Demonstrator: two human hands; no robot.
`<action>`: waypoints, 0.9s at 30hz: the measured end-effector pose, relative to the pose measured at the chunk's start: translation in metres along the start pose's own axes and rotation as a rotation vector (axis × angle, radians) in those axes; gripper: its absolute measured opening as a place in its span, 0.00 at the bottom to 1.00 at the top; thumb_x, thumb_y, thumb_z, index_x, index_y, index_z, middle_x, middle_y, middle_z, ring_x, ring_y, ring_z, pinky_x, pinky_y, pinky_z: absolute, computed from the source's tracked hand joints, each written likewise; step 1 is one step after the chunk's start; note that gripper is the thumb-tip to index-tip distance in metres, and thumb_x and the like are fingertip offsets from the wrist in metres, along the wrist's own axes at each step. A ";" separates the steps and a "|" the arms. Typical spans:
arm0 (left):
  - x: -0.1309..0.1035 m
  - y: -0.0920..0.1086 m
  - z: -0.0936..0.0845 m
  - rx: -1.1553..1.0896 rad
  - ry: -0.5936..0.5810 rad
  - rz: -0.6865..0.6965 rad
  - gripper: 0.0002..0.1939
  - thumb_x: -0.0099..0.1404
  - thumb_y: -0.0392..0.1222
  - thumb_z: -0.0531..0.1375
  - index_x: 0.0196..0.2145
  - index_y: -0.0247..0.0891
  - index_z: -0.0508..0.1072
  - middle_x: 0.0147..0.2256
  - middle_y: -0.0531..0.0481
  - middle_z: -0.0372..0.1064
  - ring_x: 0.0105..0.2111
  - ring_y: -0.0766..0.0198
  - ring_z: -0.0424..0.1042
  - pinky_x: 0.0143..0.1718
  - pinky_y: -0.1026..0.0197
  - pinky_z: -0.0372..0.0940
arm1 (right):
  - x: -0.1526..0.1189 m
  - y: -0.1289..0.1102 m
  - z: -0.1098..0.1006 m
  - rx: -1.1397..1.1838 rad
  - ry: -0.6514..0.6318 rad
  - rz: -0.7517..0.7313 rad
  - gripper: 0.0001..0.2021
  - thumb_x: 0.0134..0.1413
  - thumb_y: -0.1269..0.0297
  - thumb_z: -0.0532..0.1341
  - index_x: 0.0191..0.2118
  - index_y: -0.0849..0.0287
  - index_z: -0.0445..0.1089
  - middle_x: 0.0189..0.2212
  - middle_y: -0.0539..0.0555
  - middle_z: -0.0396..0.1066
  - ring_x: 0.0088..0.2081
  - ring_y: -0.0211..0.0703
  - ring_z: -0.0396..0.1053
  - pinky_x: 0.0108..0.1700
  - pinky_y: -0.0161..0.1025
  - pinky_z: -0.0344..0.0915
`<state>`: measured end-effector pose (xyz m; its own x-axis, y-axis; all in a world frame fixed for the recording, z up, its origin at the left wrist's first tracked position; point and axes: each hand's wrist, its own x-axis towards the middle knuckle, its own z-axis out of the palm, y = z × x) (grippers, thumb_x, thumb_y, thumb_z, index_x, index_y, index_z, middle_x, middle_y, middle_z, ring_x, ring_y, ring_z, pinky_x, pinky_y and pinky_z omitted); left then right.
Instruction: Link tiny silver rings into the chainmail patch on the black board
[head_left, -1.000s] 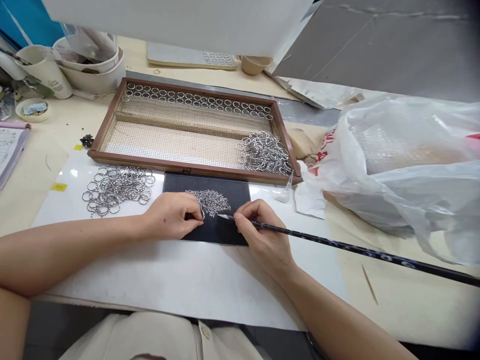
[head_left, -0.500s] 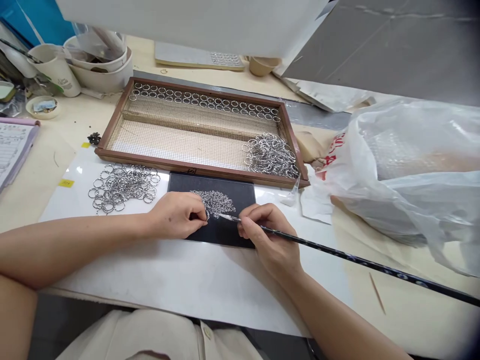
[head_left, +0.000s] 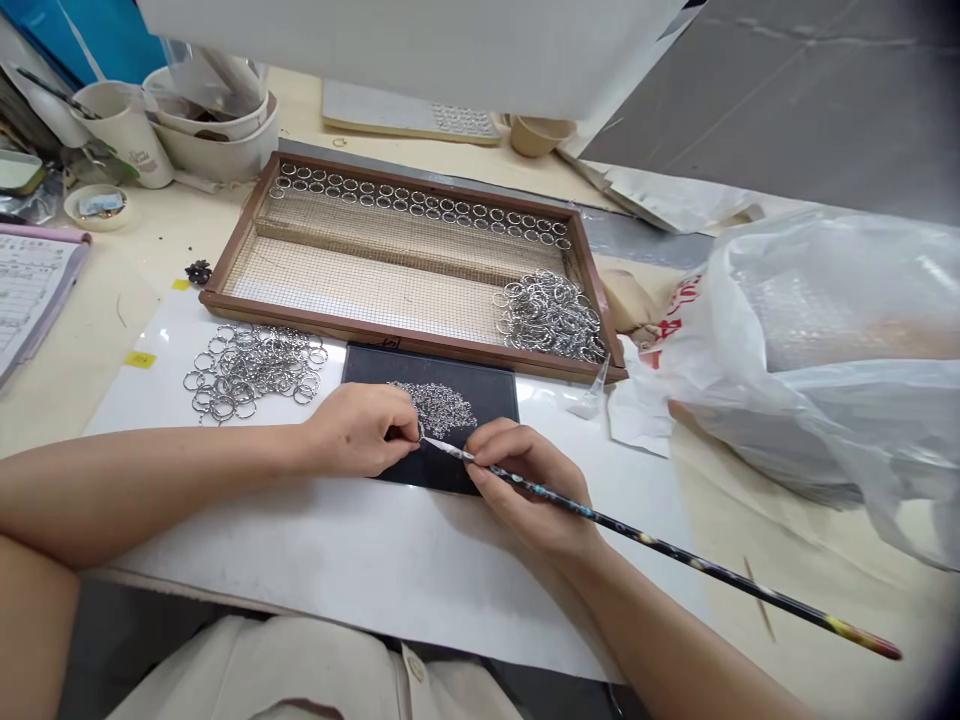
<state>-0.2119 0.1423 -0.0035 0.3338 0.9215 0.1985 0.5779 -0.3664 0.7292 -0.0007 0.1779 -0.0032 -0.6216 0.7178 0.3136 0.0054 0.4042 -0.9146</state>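
Above a black board (head_left: 491, 385), my left hand (head_left: 364, 428) is closed in a pinch on a small silvery ring (head_left: 421, 431), mostly hidden by the fingertips. My right hand (head_left: 536, 485) grips a slim brush-like stick (head_left: 652, 542) near its front. Its pale pointed tip meets the ring or lies very close to it. A heap of tiny silvery pieces (head_left: 442, 408) is spread on the board just beyond both hands; their exact kind is too small to tell. To the left of the board lies a loose pile of metal rings (head_left: 255, 370).
Behind the board stands a wooden-framed mesh tray (head_left: 330, 325) with rows of rings along its far side and a ring heap (head_left: 551, 315) at right. A plastic bag (head_left: 810, 380) bulges at the right. Cups and tubs (head_left: 217, 150) and a notepad (head_left: 34, 290) are at left.
My right hand has brought the stick's tip leftward, from the heap of tiny pieces to the ring at my left fingertips. The view has shifted slightly; my left hand keeps its pinch.
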 end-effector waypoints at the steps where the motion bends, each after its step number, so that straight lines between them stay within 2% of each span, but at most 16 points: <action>1: 0.000 0.000 0.000 0.000 0.002 0.003 0.07 0.55 0.30 0.58 0.22 0.35 0.73 0.24 0.54 0.68 0.25 0.71 0.66 0.25 0.70 0.58 | 0.000 -0.001 0.000 -0.005 -0.002 -0.005 0.08 0.53 0.77 0.58 0.31 0.55 0.65 0.28 0.50 0.66 0.29 0.38 0.66 0.28 0.35 0.63; 27: 0.001 0.000 -0.001 -0.007 -0.017 -0.013 0.07 0.56 0.31 0.57 0.23 0.35 0.73 0.24 0.53 0.68 0.25 0.71 0.66 0.25 0.70 0.59 | 0.001 -0.002 0.002 -0.054 0.001 0.018 0.08 0.52 0.77 0.57 0.30 0.56 0.64 0.27 0.51 0.65 0.29 0.38 0.66 0.28 0.36 0.63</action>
<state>-0.2121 0.1427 -0.0028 0.3386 0.9239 0.1781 0.5774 -0.3534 0.7360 -0.0029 0.1766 -0.0015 -0.6203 0.7259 0.2972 0.0590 0.4210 -0.9051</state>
